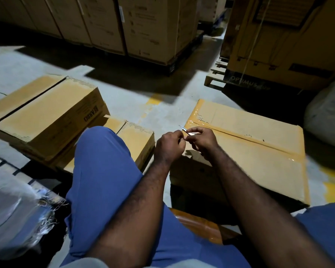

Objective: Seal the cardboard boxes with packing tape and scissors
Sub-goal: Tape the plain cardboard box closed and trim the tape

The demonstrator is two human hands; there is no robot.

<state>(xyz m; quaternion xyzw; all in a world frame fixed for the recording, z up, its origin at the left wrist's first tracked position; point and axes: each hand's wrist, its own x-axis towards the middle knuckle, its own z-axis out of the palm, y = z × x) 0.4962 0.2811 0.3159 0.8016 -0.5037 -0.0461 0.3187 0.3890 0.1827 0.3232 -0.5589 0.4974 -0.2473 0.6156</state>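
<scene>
Over the box's left edge, the right hand pinches the scissors, tips pointing far-left, away from the adjacent seam; the left hand curls, contents indiscernible.

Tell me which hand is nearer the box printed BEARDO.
Left. The left hand hangs right of the BEARDO box, beyond the knee; the right hand is farther right, over the corner of the taped box. Both pinch a small metal tool.
</scene>
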